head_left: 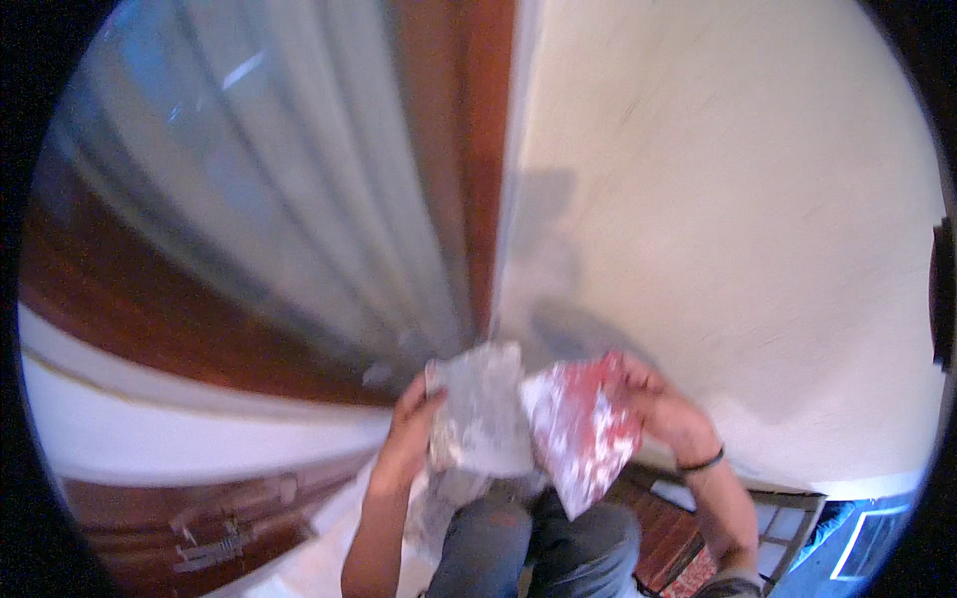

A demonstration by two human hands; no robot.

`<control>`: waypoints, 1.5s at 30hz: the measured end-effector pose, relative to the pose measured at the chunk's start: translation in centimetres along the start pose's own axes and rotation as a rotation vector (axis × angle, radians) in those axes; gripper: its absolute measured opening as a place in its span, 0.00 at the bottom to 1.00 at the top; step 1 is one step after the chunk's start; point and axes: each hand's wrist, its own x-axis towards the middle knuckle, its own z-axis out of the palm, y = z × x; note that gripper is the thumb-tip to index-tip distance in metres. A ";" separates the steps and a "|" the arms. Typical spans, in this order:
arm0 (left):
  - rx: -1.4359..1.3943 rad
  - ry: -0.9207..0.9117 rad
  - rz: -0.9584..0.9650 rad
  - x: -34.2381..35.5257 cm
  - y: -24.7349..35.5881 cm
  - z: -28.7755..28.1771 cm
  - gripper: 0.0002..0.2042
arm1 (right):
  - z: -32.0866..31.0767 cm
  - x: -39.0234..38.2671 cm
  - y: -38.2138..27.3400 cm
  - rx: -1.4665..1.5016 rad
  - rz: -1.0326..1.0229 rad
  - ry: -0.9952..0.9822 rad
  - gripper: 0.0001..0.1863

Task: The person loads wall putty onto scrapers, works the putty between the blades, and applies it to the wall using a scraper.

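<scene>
My left hand (407,429) grips the left edge of a greyish, crinkled packet (483,414), its fingers and thumb closed on the side. On the other side, my right hand (678,419), with a dark band at the wrist, pinches a shiny red-and-silver packet (583,424) by its upper right part. The two packets are held side by side above my lap, close together at their inner edges. Blur and glare hide what is in them. Below them are my legs in dark grey trousers (486,548).
A brown wooden frame (488,149) with glass and pale curtains (269,169) rises at the left. The cream wall (738,199) stands ahead and to the right. Brown wooden furniture (189,528) is at lower left. A grey frame (793,523) and red patterned cloth (695,576) lie at lower right.
</scene>
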 end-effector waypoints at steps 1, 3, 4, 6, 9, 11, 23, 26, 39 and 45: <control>-0.055 -0.037 0.017 -0.9 3.1 1.0 0.19 | 0.8 -0.8 -1.3 -0.038 -0.059 -0.005 0.14; -0.103 -0.053 -0.007 -1.3 6.3 1.7 0.19 | 3.9 -2.9 -4.4 0.017 -0.069 0.050 0.13; -0.104 -0.056 -0.038 -1.6 8.3 1.6 0.19 | 5.7 -3.8 -6.2 0.001 -0.125 0.052 0.13; -0.088 -0.045 -0.067 -3.1 10.5 3.6 0.17 | 7.5 -5.8 -7.7 0.049 -0.138 0.069 0.12; -0.080 -0.062 -0.157 -2.2 9.6 3.6 0.17 | 8.5 -7.6 -8.4 0.089 -0.167 0.114 0.12; -0.094 -0.083 -0.158 0.6 5.3 2.6 0.16 | 8.1 -7.3 -7.5 0.094 -0.221 0.162 0.12; -0.210 -0.187 -0.028 6.1 -5.4 -1.6 0.16 | 10.4 -5.9 -0.9 -0.399 -0.730 0.550 0.10; -0.220 -0.263 0.027 7.3 -9.4 -3.5 0.15 | 13.6 -6.8 1.0 -0.624 -0.810 0.697 0.11; -0.201 -0.271 -0.111 3.6 -2.1 -6.6 0.12 | 11.7 3.9 -6.3 -2.571 -1.221 1.129 0.26; -0.259 -0.256 -0.064 2.3 -1.3 -6.4 0.17 | 9.1 3.3 -7.3 -2.864 -0.978 1.127 0.28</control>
